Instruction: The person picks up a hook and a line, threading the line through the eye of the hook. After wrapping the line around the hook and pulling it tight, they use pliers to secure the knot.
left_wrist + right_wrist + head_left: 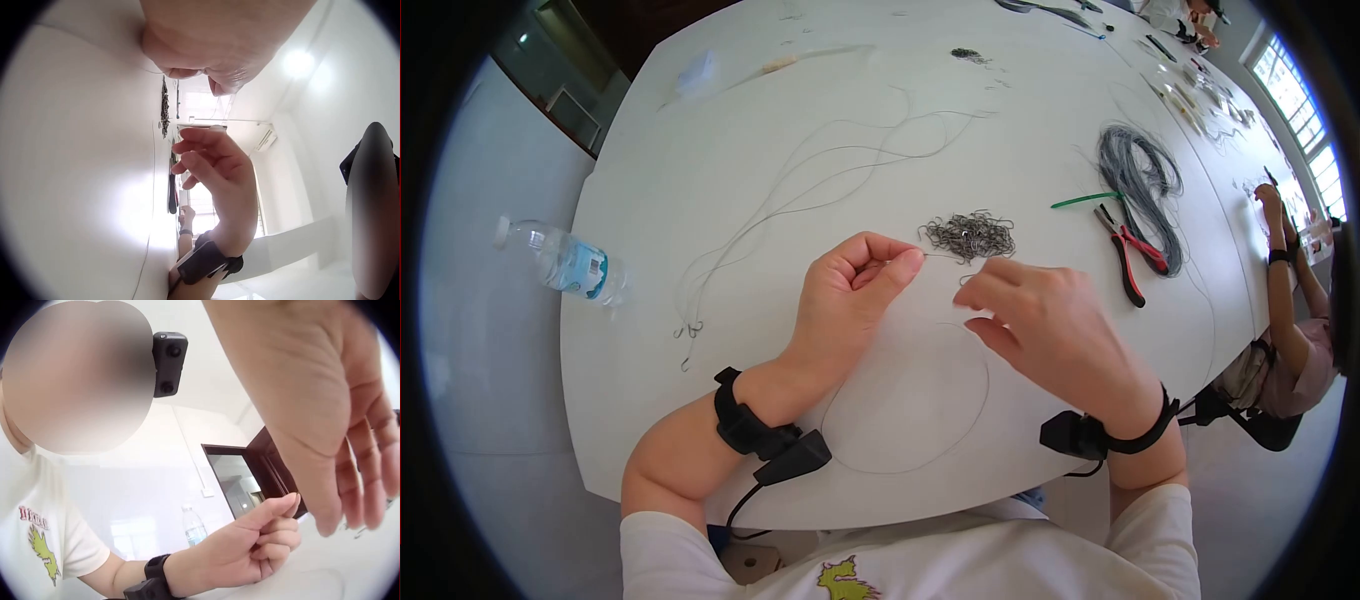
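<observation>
Fine work beside the hooks

The left hand pinched a thin line between thumb and forefinger, its other fingers curled in. The right hand hovered just beside it, thumb and fingers apart, with nothing seen in its grasp. The step in hand seemed to be managing the line's short end; the next move, as judged here, called for a precise two-finger hold and steady slack.

Below the hands, a wiry loop curved over the smooth white tabletop; whether it joined the pinched end could not be told. The hooks lay just beyond the fingertips in a dark, tangled metal heap. To the left, long springy strands ended in small hooks, near a clear ribbed bottle. To the right lay a loose grey coil, soft and hairlike, with a green tie and red-and-black pliers against it.
</observation>
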### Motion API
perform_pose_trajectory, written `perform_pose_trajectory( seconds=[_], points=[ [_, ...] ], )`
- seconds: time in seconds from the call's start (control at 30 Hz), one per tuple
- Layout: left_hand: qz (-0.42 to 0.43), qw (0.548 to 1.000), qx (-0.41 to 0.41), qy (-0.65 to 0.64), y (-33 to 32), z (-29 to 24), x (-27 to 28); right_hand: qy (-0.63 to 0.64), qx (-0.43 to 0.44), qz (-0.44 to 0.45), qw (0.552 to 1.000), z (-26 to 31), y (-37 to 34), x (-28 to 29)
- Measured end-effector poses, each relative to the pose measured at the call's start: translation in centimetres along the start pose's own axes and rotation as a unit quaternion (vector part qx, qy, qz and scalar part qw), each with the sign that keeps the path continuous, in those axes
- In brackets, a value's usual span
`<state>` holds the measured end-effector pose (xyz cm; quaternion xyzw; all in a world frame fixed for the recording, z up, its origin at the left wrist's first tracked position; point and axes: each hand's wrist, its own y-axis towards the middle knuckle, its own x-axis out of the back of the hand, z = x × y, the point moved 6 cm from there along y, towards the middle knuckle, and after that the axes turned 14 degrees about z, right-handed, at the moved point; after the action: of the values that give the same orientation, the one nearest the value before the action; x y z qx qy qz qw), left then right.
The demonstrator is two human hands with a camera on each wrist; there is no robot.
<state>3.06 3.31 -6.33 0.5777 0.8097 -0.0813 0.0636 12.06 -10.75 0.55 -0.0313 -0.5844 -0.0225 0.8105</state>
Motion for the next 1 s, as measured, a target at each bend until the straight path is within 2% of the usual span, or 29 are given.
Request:
perform_pose_trajectory(
  seconds=[0.07, 0.3, 0.4, 0.5, 0.57, 0.6, 0.67, 0.7, 0.77, 0.8, 0.87, 0.9, 1.0],
  points=[
    [-0.005, 1.000, 0.003, -0.005, 0.0, 0.0, 0.0, 0.067, -0.059, 0.018, 0.996, -1.2, -0.4, 0.3],
    [0.000, 1.000, 0.008, -0.005, -0.1, -0.1, 0.1, 0.077, -0.055, 0.053, 0.994, -0.7, 0.9, -1.5],
    [-0.001, 1.000, 0.004, 0.003, -0.1, 0.0, 0.2, 0.028, -0.018, 0.064, 0.997, -0.7, 1.3, -2.5],
    [0.002, 1.000, 0.009, 0.023, -0.1, -0.3, 0.1, 0.089, -0.002, 0.071, 0.993, -1.2, 1.5, -1.4],
    [0.002, 0.999, 0.015, 0.033, -0.3, -0.2, 0.1, 0.306, -0.099, 0.098, 0.942, -2.8, 1.5, -0.6],
    [0.008, 0.999, 0.015, 0.042, -0.2, -0.1, 0.1, 0.304, -0.098, 0.094, 0.943, -2.9, 1.5, 0.0],
    [0.017, 0.998, 0.016, 0.051, 0.0, -0.2, 0.0, 0.382, -0.159, 0.097, 0.905, -3.8, 1.2, 0.2],
    [0.010, 0.998, 0.015, 0.053, -0.1, -0.4, 0.1, 0.383, -0.162, 0.097, 0.904, -4.0, 1.1, -0.1],
    [0.011, 0.999, 0.024, 0.047, -0.3, -0.3, -0.2, 0.205, 0.002, 0.070, 0.976, -2.5, 1.4, -0.1],
    [0.005, 0.999, 0.021, 0.043, -0.4, -0.7, -0.2, 0.209, -0.009, 0.071, 0.975, -2.5, 1.1, -0.7],
    [0.006, 0.999, 0.024, 0.037, -0.3, -0.4, -0.1, 0.162, 0.021, 0.107, 0.981, -1.5, 1.1, -1.9],
    [0.011, 0.999, 0.012, 0.048, -0.2, -0.3, 0.0, 0.182, 0.037, 0.135, 0.973, -1.3, 1.3, -2.3],
    [0.017, 0.998, -0.002, 0.058, -0.1, -0.4, -0.1, 0.142, 0.048, 0.140, 0.979, -1.0, 1.5, -3.0]
  ],
)
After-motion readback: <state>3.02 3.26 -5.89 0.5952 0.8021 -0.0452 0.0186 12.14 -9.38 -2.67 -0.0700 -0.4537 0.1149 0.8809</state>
